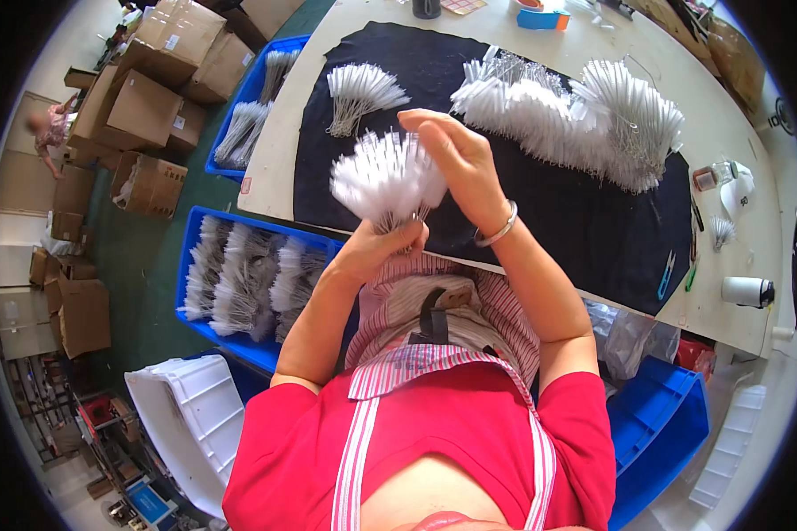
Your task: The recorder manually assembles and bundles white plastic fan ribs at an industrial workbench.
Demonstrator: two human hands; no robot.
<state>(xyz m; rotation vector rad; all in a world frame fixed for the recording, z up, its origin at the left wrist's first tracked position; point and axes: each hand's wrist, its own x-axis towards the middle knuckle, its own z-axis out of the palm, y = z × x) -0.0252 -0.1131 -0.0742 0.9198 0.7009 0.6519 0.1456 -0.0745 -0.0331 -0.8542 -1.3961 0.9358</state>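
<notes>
My left hand point(383, 248) is closed round the thin wire stems of a bunch of white bristle brushes point(383, 181), whose bristle ends fan upward. Beside that bunch, my right hand point(469, 173) is raised with its fingers stretched out and nothing gripped in it; its fingertips are close to the bristles, and I cannot tell whether they touch. On the dark cloth point(584, 226) just beyond lies a smaller bunch of brushes point(363, 93). A long heap of similar brushes point(549, 119) spreads across the cloth's far right.
Left of the table, a blue crate point(255, 352) holds more brushes, with another blue crate point(211, 166) farther off. Light-blue snips point(667, 276), a jar point(713, 175) and a white cylinder point(746, 291) lie at right. Cardboard boxes point(137, 111) and a person point(53, 133) are far left.
</notes>
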